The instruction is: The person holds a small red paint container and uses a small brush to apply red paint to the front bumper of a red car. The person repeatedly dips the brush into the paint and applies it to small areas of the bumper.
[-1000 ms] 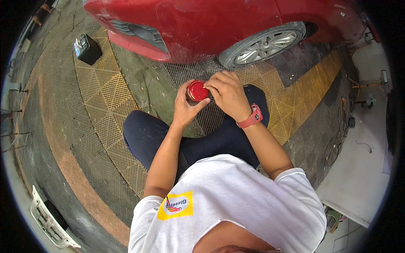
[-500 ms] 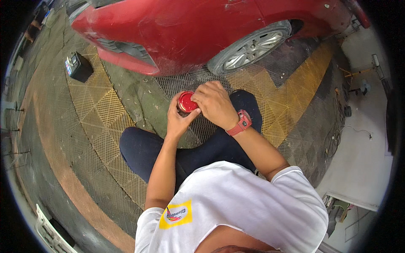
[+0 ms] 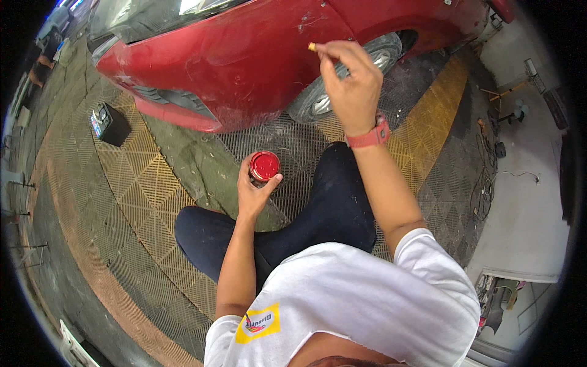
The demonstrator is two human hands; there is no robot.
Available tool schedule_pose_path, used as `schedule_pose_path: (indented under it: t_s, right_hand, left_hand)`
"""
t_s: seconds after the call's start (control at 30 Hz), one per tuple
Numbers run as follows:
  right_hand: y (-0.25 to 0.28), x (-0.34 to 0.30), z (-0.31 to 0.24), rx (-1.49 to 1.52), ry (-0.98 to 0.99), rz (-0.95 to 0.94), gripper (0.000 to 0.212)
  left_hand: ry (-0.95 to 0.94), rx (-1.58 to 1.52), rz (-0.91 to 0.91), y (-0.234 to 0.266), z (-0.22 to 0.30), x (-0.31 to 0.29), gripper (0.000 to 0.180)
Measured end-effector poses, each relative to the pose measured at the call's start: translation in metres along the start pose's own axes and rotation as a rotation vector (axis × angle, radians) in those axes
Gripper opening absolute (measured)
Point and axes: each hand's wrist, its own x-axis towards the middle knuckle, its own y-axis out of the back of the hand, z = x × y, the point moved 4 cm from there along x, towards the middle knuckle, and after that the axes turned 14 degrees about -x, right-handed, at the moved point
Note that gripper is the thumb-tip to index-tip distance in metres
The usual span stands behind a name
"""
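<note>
My left hand (image 3: 251,200) is wrapped round a small round container of red paint (image 3: 265,166), held upright above the floor between my knees. Up in front of the car's red body panel (image 3: 238,73), my right hand (image 3: 356,88) pinches a small yellowish piece (image 3: 312,47) between thumb and fingertips. Its exact kind is too small to make out. The piece is close to the panel; whether it touches the paintwork I cannot tell. Pale scuffs and scratches mark the panel.
The front wheel (image 3: 318,101) stands just behind my right hand. A black car battery (image 3: 110,124) sits on the floor at the left. Yellow and grey grid tiles (image 3: 143,189) cover the floor. Cables (image 3: 486,192) lie along the white wall at the right.
My right hand has left the paint container and risen forward to the car's panel with the small yellowish piece. The left hand, with the container, sits slightly lower in the view.
</note>
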Motion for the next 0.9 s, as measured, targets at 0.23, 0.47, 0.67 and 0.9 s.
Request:
schedule_pose_path:
  t_s: [0.23, 0.47, 0.67, 0.9]
  right_hand:
    - [-0.01, 0.031, 0.01, -0.064, 0.136, 0.003, 0.021]
    - [-0.02, 0.034, 0.01, -0.08, 0.168, -0.003, 0.021]
    - [-0.022, 0.034, 0.01, -0.083, 0.153, 0.01, 0.02]
    - [-0.022, 0.034, 0.008, -0.105, 0.145, -0.008, 0.02]
  left_hand:
    - [-0.027, -0.021, 0.004, 0.0, -0.005, 0.0, 0.089]
    - [-0.012, -0.013, 0.007, -0.001, -0.003, -0.002, 0.09]
    - [-0.031, 0.022, 0.004, 0.001, -0.003, -0.003, 0.09]
    - [-0.06, 0.035, 0.011, 0.003, -0.008, -0.002, 0.09]
